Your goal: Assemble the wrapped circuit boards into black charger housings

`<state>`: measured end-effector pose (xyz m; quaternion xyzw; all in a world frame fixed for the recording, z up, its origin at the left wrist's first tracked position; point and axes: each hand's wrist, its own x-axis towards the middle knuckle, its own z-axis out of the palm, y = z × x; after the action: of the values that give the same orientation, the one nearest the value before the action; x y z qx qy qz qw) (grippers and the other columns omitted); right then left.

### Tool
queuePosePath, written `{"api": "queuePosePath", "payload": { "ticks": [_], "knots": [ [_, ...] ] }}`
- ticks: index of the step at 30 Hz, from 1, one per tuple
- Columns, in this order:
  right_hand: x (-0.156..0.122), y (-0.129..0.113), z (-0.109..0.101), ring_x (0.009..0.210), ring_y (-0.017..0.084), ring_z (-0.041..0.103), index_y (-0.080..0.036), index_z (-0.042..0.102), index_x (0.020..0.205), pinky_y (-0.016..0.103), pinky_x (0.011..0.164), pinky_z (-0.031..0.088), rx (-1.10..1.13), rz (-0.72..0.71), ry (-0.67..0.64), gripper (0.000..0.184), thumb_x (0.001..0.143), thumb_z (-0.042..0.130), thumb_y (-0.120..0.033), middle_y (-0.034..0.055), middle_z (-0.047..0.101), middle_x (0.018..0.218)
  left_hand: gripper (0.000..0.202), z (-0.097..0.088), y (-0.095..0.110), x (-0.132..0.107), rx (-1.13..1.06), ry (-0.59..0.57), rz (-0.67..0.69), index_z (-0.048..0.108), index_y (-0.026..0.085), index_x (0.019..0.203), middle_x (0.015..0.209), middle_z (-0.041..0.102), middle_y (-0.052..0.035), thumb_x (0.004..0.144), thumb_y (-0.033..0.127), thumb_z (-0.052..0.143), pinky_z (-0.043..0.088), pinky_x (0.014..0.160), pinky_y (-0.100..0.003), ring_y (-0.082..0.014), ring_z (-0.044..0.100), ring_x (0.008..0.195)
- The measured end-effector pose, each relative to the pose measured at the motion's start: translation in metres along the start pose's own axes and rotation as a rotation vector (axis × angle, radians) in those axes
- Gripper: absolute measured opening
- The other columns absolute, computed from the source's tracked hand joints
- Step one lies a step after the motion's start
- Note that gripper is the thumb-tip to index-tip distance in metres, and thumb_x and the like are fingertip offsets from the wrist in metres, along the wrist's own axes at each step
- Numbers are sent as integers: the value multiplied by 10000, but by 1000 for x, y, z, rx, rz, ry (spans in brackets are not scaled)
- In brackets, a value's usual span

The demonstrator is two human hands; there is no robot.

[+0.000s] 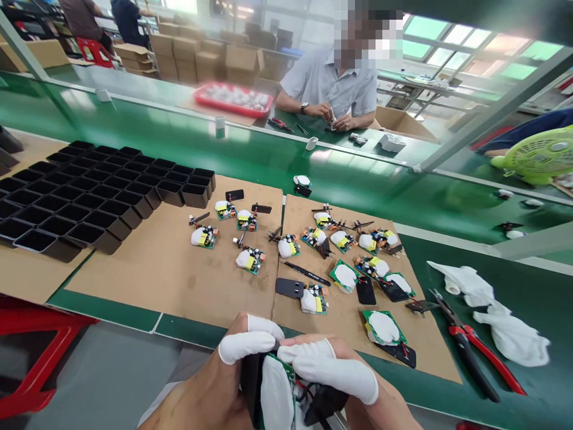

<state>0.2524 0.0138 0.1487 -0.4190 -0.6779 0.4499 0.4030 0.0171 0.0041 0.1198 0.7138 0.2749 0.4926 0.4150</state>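
At the bottom centre, my left hand [215,373], with white finger cots, grips a black plastic housing [251,388] along its upper edge. Against the housing stands a green circuit board [278,394] covered by a white pad. My right hand [344,370], also in white finger cots, closes on the board's top edge. Dark wires and a black part [324,401] hang beneath its fingers; what exactly these lower parts are is partly hidden. Just beyond my hands, a similar circuit board [314,298] with white and yellow patches lies on cardboard.
Rows of black open boxes [89,203] stand at left. Several boards surround black tweezers [307,272] on the cardboard [179,286]. Red-handled pliers [470,346] and white cloth gloves [505,322] lie right. Across the bench, a person [331,83] handles a small part near a red tray [233,98].
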Motion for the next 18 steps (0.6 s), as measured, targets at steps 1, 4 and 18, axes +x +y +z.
{"api": "queuePosePath", "payload": {
  "ticks": [1, 4, 18],
  "knots": [
    [2, -1, -1, 805, 256, 929, -327, 952, 1198, 279, 758, 756, 30, 15, -11, 337, 1099, 773, -595, 35, 931, 969, 943, 0, 0, 0, 4, 1, 5, 287, 403, 1599, 1309, 620, -100, 882, 7, 753, 702, 1009, -456, -296, 752, 1168],
    [4, -10, -3, 883, 270, 935, -320, 964, 1136, 297, 830, 760, 46, 88, -11, 270, 1050, 858, -554, 50, 934, 982, 982, 1, -2, 1, 11, 14, 13, 297, 383, 1597, 1288, 617, -98, 851, -21, 790, 700, 993, -444, -291, 742, 1143],
    [-3, -46, 14, 1143, 258, 911, -329, 943, 1180, 245, 988, 724, 76, 206, 70, 153, 1119, 803, -350, 52, 923, 1179, 995, 5, -8, -1, -47, 33, 54, 345, 342, 1619, 1303, 595, -105, 830, -54, 804, 664, 1008, -420, -280, 726, 1154]
  ]
}}
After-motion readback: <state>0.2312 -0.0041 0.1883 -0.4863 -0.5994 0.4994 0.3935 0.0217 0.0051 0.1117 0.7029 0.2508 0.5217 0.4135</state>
